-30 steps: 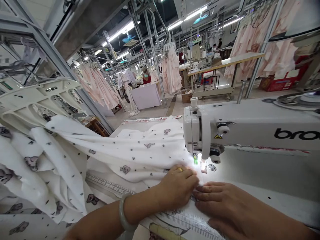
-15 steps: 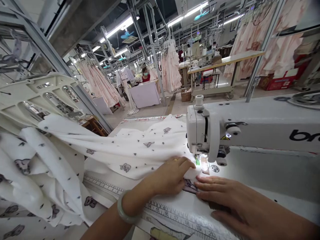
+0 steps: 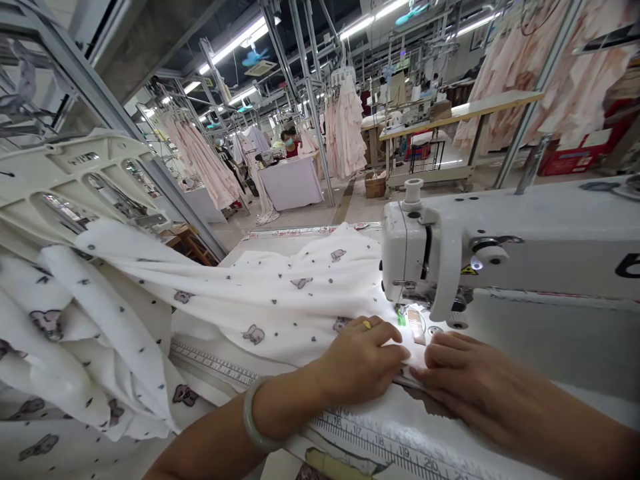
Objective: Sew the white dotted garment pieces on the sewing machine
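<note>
White fabric (image 3: 280, 293) printed with grey elephants and small dots runs across the sewing table to the needle area of a white sewing machine (image 3: 415, 253). My left hand (image 3: 357, 363), with a ring and a bangle, has its fingers curled on the fabric just in front of the presser foot (image 3: 401, 315). To its right, my right hand (image 3: 465, 373) pinches the fabric's near edge between curled fingers and thumb. The two hands' fingertips are close together. The exact grip beneath the fingers is partly hidden.
A measuring tape strip (image 3: 380, 443) runs along the table's near side. Bunched fabric (image 3: 75, 333) hangs at the left beside a cream plastic frame (image 3: 75, 180). Beyond are racks of pale pink garments (image 3: 345, 127), a worktable (image 3: 460, 117) and a seated person (image 3: 291, 143).
My right hand has gone from lying flat with fingers stretched to a curled pinch at the fabric edge. My left hand has shifted slightly right and down in view, and the view has turned slightly.
</note>
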Motion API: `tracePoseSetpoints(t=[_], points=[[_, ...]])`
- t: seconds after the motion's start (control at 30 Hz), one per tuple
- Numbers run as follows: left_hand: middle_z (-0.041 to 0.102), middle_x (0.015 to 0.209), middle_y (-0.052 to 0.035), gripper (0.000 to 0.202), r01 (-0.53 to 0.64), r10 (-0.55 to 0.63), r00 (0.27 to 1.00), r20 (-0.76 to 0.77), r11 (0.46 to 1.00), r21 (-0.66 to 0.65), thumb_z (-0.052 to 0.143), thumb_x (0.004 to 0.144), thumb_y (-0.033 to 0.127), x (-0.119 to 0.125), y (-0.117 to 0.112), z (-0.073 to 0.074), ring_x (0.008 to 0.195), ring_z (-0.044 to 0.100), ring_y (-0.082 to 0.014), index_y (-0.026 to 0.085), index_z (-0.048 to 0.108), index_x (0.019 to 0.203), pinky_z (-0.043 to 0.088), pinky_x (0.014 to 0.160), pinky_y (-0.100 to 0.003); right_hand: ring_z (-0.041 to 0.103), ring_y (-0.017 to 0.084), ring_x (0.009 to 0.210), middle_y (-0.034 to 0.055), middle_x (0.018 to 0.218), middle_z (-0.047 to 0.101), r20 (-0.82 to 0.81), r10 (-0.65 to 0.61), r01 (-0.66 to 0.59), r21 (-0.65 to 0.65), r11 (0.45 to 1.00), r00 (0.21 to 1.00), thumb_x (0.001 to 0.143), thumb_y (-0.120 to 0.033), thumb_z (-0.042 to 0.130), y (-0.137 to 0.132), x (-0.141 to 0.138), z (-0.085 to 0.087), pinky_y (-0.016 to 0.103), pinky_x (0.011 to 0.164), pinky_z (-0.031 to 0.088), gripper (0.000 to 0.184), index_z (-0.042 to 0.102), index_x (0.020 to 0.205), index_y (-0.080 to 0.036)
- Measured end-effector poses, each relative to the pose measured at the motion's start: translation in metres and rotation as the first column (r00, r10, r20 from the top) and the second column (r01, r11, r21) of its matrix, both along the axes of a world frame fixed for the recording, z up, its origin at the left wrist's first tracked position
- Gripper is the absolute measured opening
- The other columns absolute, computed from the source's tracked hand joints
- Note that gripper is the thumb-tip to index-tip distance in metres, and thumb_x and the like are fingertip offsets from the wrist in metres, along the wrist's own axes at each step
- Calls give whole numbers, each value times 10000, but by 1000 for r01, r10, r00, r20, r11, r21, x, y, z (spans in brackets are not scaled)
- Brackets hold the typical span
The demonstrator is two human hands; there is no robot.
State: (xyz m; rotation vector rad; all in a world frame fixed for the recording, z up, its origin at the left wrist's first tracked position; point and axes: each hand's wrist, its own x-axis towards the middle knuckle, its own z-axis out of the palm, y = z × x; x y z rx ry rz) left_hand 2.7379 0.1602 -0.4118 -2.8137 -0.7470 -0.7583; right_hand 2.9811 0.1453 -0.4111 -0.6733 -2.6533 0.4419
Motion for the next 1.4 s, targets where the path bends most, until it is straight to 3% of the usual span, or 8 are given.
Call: tracePoseSetpoints(t=[0.13,0.23,0.53,0.8,0.97,1.17,1.27,1.4], points=[[683,943,-51,208,19,-11,981,-193,999,41,504,1016,164,5,-1,-8,864,614,-180,164,674,896,496,812,-325,630,197,837,38,861,662,-26,-11,10,-31,999,1000,1099,-308,458,-4,-1,2,371,807,482,302,692,923,-232],[660,917,-51,181,29,-15,969,-247,998,55,506,1016,156,7,1,-13,850,605,-183,157,662,924,491,796,-324,642,216,869,49,885,678,-22,-13,13,-16,1000,1000,1089,-322,478,-4,0,3,390,841,493,279,709,954,-244],[688,1009,-66,178,68,-56,953,-298,997,30,494,1047,178,4,27,-9,940,629,-196,140,667,1033,510,867,-318,653,207,861,32,939,679,-5,-105,105,38,994,994,1080,-382,516,3,0,-8,456,963,471,225,692,1027,-252],[725,1049,-43,222,55,-75,985,-154,990,-133,513,976,190,-5,17,5,970,617,-201,158,633,1159,498,889,-355,642,211,870,16,929,664,-19,-84,84,10,996,996,1089,-303,453,3,3,-10,465,956,450,215,660,1045,-263],[720,1053,-49,199,142,-141,974,-177,990,-4,498,1039,205,-8,20,2,904,603,-160,162,665,940,490,855,-307,645,207,872,15,916,667,-25,-88,87,-19,996,996,1087,-329,476,0,0,-3,453,971,443,211,660,1015,-253],[666,839,-26,256,155,-116,968,-221,973,172,537,1032,144,-3,23,-2,816,565,-155,173,654,806,441,772,-314,633,206,882,22,928,679,-27,-59,58,-14,998,998,1087,-317,478,2,1,1,428,942,441,217,685,1077,-254],[673,844,-23,261,160,-117,968,-221,968,191,539,1035,149,1,23,-3,831,577,-159,168,660,804,436,779,-317,623,217,898,25,961,684,0,-54,54,-17,998,999,1085,-309,481,4,1,-1,417,889,437,201,674,1067,-259],[694,842,-5,254,188,-164,967,-193,975,114,528,1040,149,1,22,-1,877,606,-143,169,674,834,454,852,-303,611,216,888,20,954,669,30,-43,43,-14,999,999,1089,-302,469,4,1,-1,402,850,424,199,654,1028,-258]])
